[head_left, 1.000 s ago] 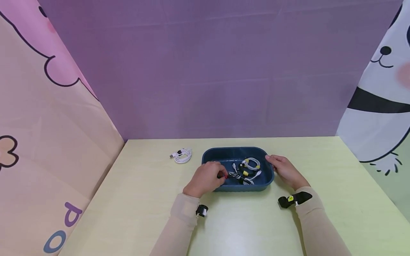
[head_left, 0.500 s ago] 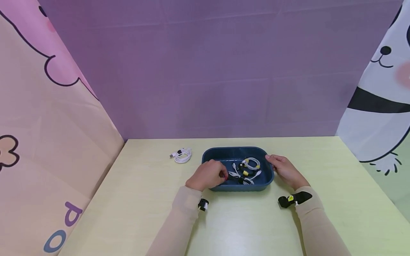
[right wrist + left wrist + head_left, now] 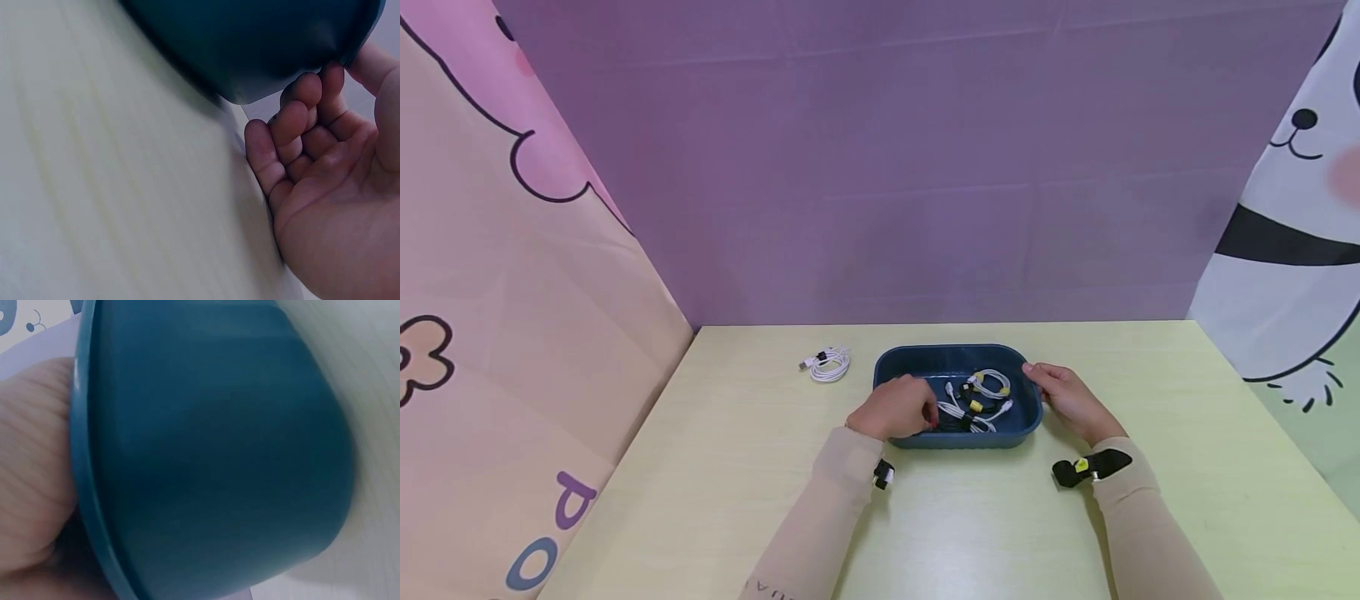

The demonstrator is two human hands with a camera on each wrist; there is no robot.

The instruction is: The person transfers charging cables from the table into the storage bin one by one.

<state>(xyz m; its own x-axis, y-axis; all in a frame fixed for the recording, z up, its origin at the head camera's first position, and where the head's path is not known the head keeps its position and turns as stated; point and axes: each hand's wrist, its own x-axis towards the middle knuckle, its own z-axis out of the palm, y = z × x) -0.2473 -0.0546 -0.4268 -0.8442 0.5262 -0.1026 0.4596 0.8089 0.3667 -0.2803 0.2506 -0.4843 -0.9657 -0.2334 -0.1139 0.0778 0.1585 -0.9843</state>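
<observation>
A dark blue plastic bin (image 3: pixel 917 360) stands on the table with several coiled cables inside. My left hand (image 3: pixel 897 408) reaches over its front left side, fingers down in the bin, pinching a black cable (image 3: pixel 953 423) with a bit of red at the fingertips; the grip itself is mostly hidden. In the left wrist view the bin's outer wall (image 3: pixel 212 450) fills most of the picture. With thumb and curled fingers my right hand (image 3: pixel 1069 402) grips the bin's right rim. White cables (image 3: pixel 958 410) and a white coil with yellow ties (image 3: pixel 991 383) lie beside the black one.
A coiled white cable (image 3: pixel 828 365) with a black tie lies on the pale table (image 3: pixel 760 467), left of the bin. A purple cloth (image 3: pixel 925 167) hangs behind the table, and printed cloths flank both sides.
My left hand has moved slightly right and lower into the bin with the black cable, and its red part now shows less. My right hand stays on the rim.
</observation>
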